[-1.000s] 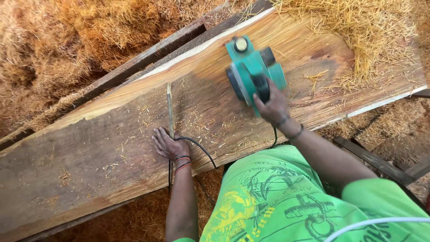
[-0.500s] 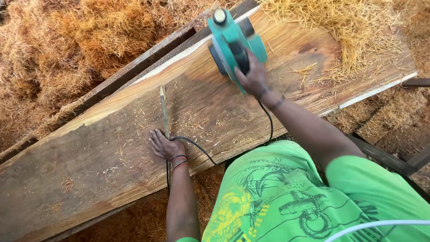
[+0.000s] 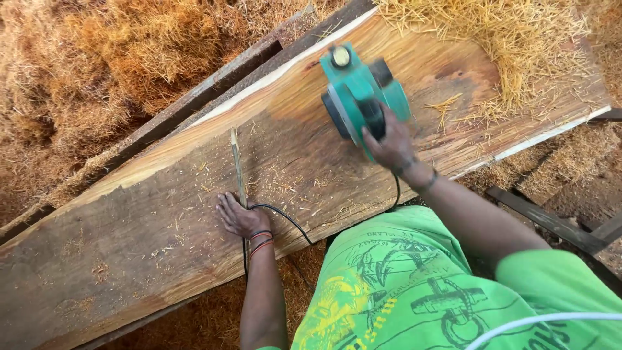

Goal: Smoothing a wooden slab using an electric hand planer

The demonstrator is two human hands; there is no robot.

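step: I was mid-pass with the electric planer [image 3: 363, 97] on the wide plank [image 3: 162, 227], toward the far end where the pale, freshly cut band ran along the upper edge.
planer position: it sat flat on the plank's top face, teal body slightly blurred, just short of the heap of shavings [image 3: 512, 45] on the far end.
right grip: my right hand [image 3: 389, 144] was closed around the planer's dark handle, fingers wrapped fully, nothing slack.
left grip: my left hand [image 3: 238, 217] held nothing; it lay palm down, fingers spread, pressed flat on the plank near its near edge.
cord: the black power cord [image 3: 285, 217] looped past my left wrist and dropped over the near edge; a second stretch ran up toward the planer under my right forearm.
splinter: a thin upright sliver of wood [image 3: 237, 168] stood along a crack line just above my left fingers, touching or nearly so; I could not tell which.
surface: the near half of the plank looked darker and rougher, the far band lighter.
next move, my read: it called for even downward pressure, the sole flat, and the cord kept behind the tool and clear of the cutter.
risk, my read: a loose cord loop near my left hand could have snagged.
surroundings: shavings lay deep on the ground [image 3: 78, 78] on the far side of the plank.
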